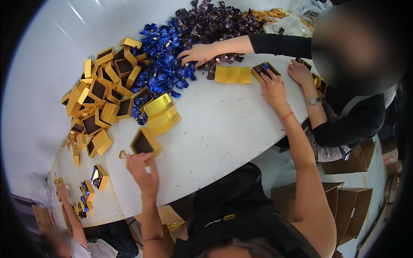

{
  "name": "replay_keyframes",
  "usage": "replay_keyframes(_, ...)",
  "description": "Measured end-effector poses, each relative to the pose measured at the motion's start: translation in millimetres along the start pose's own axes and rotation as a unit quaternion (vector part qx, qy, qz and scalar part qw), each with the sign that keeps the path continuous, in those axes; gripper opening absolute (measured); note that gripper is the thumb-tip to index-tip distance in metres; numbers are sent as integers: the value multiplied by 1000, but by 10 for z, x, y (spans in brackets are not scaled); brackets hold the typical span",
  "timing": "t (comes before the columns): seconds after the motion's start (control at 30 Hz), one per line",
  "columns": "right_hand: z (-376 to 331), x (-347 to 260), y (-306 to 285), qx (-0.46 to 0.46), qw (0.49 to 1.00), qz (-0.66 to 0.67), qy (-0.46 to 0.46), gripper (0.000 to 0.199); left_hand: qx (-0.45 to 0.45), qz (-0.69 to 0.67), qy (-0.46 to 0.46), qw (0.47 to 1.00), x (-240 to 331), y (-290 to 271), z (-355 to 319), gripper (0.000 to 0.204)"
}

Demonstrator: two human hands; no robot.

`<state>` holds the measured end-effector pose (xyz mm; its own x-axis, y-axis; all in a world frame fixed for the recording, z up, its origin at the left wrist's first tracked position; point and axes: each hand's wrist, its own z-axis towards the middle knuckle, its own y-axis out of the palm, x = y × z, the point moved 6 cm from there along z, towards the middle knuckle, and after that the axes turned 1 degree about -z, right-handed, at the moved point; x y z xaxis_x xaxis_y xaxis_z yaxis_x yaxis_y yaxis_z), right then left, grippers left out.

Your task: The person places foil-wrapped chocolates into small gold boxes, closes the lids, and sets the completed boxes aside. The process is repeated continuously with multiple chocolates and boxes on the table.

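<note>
My left hand (144,172) pinches the near edge of a small open gold box (146,138), its dark inside facing up. The box is slightly smeared by motion. A thin gold ribbon loop (124,155) lies by those fingers. Farther right, my right hand (274,88) has its fingers on a second gold box (254,74), which holds dark and blue wrapped candies. Yellow folded inserts (161,115) lie beyond my left hand, against a gold box with blue candies in it. Another yellow folded sheet (232,74) lies left of the box under my right hand.
Gold boxes (98,91) are heaped at the left, beside piles of blue candies (160,56) and dark candies (215,21). A co-worker's hand (198,55) reaches into the blue pile from the right. Another person's hand (63,191) is near filled boxes at lower left.
</note>
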<state>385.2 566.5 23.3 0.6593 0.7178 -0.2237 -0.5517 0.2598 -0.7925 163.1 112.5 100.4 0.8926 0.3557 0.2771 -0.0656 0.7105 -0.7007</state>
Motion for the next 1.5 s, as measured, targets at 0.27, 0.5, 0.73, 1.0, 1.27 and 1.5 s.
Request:
replay_keyframes(0.27, 98, -774, -213, 30, 980, 106, -167, 61, -124, -94, 20, 988, 516, 440, -402, 15)
replay_keyframes(0.5, 137, -1106, 403, -99, 987, 34, -120, 63, -138, -148, 34, 979, 781, 476, -370, 42)
replay_keyframes(0.73, -530, -1164, -20, -252, 891, 357, -122, 54, -269, -202, 6, 942, 390, 583, -363, 118)
replay_keyframes(1.0, -556, -1077, -93, -202, 942, 246, -108, 48, -314, -293, -66, 901, 427, 841, -349, 115)
replay_keyframes(1.27, -520, -1080, -58, -169, 938, 288, -93, 31, -298, -311, 73, 899, 538, 908, -15, 111)
replay_keyframes(1.5, -611, -1121, -147, -173, 926, 329, -72, 75, -257, -322, 23, 911, 505, 971, -134, 101)
